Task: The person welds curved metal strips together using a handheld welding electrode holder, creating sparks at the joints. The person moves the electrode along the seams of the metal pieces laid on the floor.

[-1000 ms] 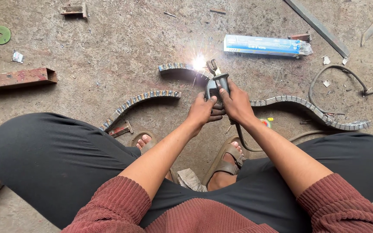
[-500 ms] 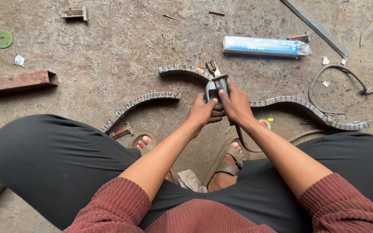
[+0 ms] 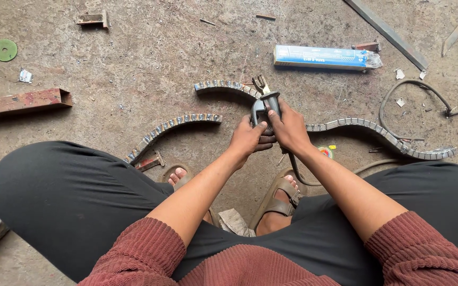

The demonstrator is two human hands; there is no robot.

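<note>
Gripping a black welding electrode holder (image 3: pixel 265 108) with both hands: left hand (image 3: pixel 249 139) wrapped round the handle from the near left, right hand (image 3: pixel 289 127) clasped over it from the right, fingers (image 3: pixel 274 117) of both closed tight on the grip. Metal clamp head of the holder poking out just beyond the fingertips, close over the end of a curved, segmented metal strip (image 3: pixel 226 87) lying on the concrete floor (image 3: pixel 133 69); contact between the two too small to tell. Black cable (image 3: pixel 296 172) trailing from under the right hand back toward the sandalled feet (image 3: pixel 279 197).

Second curved strip (image 3: pixel 173 130) lying to the left of the fingers, near but apart. Third, wavy strip (image 3: pixel 377 135) stretching away to the right of the right hand. Beyond the fingers and to the right, well apart, a long blue box (image 3: pixel 324 56). Grey hose (image 3: pixel 414 90) looping far right. Far left of the hands, a rusty square tube (image 3: pixel 22 101), with a green disc (image 3: pixel 5 50) beyond it. Black trousers and dark red knitted sleeves filling the near edge.
</note>
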